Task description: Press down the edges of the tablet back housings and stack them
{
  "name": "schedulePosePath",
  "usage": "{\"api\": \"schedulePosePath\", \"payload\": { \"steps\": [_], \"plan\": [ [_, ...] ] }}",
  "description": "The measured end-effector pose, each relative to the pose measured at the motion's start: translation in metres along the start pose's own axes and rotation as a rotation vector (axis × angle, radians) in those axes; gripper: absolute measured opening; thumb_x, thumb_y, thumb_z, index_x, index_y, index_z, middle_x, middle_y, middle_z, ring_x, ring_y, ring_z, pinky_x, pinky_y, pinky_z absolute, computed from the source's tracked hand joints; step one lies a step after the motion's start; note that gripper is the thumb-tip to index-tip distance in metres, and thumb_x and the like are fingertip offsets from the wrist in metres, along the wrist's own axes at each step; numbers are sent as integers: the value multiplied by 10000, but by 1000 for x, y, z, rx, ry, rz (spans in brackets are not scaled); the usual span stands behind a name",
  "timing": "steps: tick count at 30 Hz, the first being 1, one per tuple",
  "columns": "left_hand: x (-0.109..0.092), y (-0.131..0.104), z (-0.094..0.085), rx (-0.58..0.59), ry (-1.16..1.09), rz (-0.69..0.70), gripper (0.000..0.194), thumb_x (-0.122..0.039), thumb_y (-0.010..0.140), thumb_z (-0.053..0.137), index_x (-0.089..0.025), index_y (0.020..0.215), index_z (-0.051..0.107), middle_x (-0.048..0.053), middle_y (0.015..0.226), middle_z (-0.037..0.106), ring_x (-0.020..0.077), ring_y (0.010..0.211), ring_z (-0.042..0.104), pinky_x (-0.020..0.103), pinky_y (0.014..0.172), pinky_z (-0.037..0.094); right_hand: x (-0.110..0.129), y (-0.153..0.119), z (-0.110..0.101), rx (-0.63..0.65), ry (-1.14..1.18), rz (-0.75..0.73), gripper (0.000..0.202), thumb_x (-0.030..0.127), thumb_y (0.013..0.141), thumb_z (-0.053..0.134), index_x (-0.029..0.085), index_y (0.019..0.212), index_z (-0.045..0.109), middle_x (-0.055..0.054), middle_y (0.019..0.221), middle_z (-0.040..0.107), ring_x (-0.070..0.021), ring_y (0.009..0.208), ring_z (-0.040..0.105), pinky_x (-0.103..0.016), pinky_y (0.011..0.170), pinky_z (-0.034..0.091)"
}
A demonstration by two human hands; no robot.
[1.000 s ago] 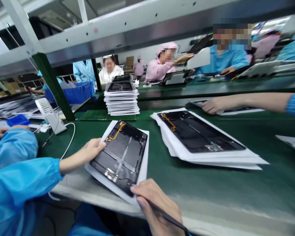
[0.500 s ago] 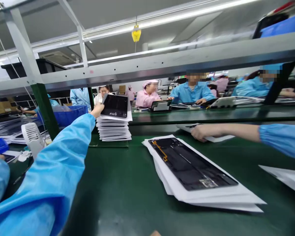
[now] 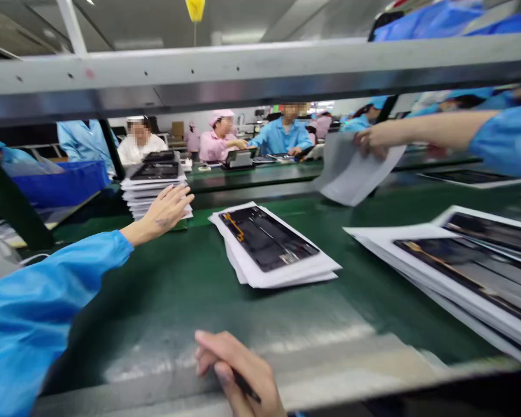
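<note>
My left hand [image 3: 167, 208] is open, its fingers stretched out in front of a stack of white sheets [image 3: 141, 194] with dark tablet-like panels [image 3: 156, 171] on top. Low in the view, my right hand [image 3: 247, 370] is closed around a thin black tool [image 3: 245, 385]; most of it is hidden by the fingers, so its kind does not show. Between the hands and farther off, a dark tablet panel [image 3: 269, 237] with an orange flex cable lies on several white sheets [image 3: 260, 281] on the green bench [image 3: 156, 301].
From the right, a co-worker's hand [image 3: 380, 139] holds up a white sheet [image 3: 351, 171]. Nearer lies another pile of sheets and panels [image 3: 469, 260]. A metal shelf beam [image 3: 260, 69] crosses above the bench. A blue bin [image 3: 63, 185] stands at left; several people sit beyond.
My left hand has let go of the panel, now on the stack, and drawn back. My right hand has come into view. The co-worker's hand has lifted a sheet. The view has turned right.
</note>
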State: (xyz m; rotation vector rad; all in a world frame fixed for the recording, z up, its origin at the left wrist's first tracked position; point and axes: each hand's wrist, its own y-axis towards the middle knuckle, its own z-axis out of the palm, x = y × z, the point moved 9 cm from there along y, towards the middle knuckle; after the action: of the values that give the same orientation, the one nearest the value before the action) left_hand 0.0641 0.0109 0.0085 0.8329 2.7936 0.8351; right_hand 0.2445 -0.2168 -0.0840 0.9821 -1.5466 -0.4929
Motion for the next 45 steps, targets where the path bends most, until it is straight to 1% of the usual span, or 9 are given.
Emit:
{"api": "schedulePosePath", "payload": {
  "steps": [2, 6, 9, 12, 19, 26, 31, 37, 45],
  "plan": [
    [-56, -34, 12, 61, -35, 227, 334, -228, 973, 595, -220, 1303, 649, 81, 1473, 576, 260, 1455, 437, 451, 1257, 246, 2, 9, -31, 9, -192, -25, 448, 136, 1015, 413, 274, 1426, 523, -35, 916, 716, -147, 774, 677, -256, 695, 560],
    [-154, -99, 3, -66, 147, 700, 265, -192, 1005, 531, -136, 1234, 652, 132, 1251, 701, 255, 1246, 611, 419, 1123, 398, -31, 43, -105, 133, -758, 22, 481, 0, 882, 416, 233, 1209, 679, -99, 1046, 684, -239, 973, 627, -400, 843, 537],
    [-184, -106, 4, -67, 158, 706, 230, -123, 1001, 485, -130, 1174, 637, 106, 1076, 717, 202, 1011, 662, 342, 911, 469, -63, 65, -133, 277, -805, 39, 397, -19, 801, 471, 219, 980, 735, -93, 979, 690, -247, 901, 595, -405, 803, 518],
    [-195, -90, 18, -39, 150, 590, 186, -130, 1016, 461, -152, 1103, 624, 82, 1002, 688, 177, 849, 630, 313, 748, 437, -82, 72, -129, 405, -813, 37, 369, -34, 742, 490, 215, 896, 714, -68, 901, 675, -222, 853, 586, -347, 757, 498],
    [-193, -57, 48, 1, 44, 465, 208, -108, 1003, 442, -156, 967, 641, 78, 944, 660, 179, 767, 584, 312, 682, 378, -85, 70, -107, 458, -795, 35, 372, -49, 776, 428, 197, 922, 665, -57, 899, 627, -189, 870, 581, -289, 752, 452],
    [-174, -37, 43, 83, -289, 273, 235, -81, 946, 440, -184, 907, 647, 79, 973, 654, 183, 843, 600, 310, 789, 420, -82, 74, -103, 471, -708, 43, 158, 87, 867, 594, 217, 927, 661, -36, 933, 659, -178, 881, 609, -280, 778, 470],
    [-131, -25, 45, 78, -628, -94, 245, -325, 1001, 466, -194, 902, 648, 80, 924, 684, 211, 889, 648, 306, 795, 488, -72, 88, -112, 321, -702, 9, 249, 14, 866, 460, 206, 898, 614, -47, 911, 617, -181, 873, 578, -295, 780, 453],
    [-99, -9, 86, 224, -1174, -488, 602, -617, 1030, 327, -124, 945, 661, 107, 771, 710, 179, 692, 705, 294, 689, 575, -60, 97, -95, 276, -676, -78, 232, 10, 856, 448, 207, 855, 570, -34, 859, 588, -167, 823, 563, -274, 737, 445],
    [-95, -49, 97, 180, -1588, -795, 487, -579, 915, 648, -152, 1136, 578, 109, 996, 712, 186, 814, 721, 354, 798, 597, -42, 86, -64, 265, -661, -125, 300, -50, 811, 383, 204, 856, 535, -40, 867, 557, -173, 823, 534, -281, 724, 433]
  ]
}}
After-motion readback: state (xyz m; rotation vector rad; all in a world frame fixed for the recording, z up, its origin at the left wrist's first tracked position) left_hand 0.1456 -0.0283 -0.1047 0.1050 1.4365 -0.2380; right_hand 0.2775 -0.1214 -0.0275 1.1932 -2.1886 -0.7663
